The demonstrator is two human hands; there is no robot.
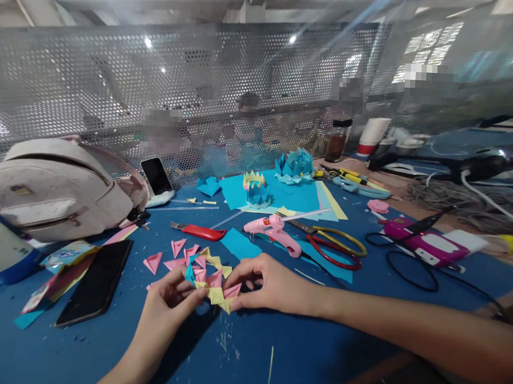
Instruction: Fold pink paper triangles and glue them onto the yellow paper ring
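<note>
Between my two hands is a ring of folded paper pieces (215, 295) in yellow, pink and blue. My left hand (169, 302) pinches its left side, thumb in front. My right hand (262, 287) has its fingers closed on the right side, by a pink piece. Loose pink folded triangles (153, 262) lie just beyond my left hand. A pink glue gun (275, 230) rests on the table behind my right hand, near scissors (335, 247) with red and yellow handles. Left of it lies a red utility knife (203, 232).
Blue paper sheets (290, 196) carry a small paper ring (257, 193) and a larger blue paper flower (298, 165). A black phone (97, 284), a backpack (54, 187) and a second phone (156, 176) stand left. A purple device (423, 241) with cables lies right. A perforated metal screen (210, 98) closes the back.
</note>
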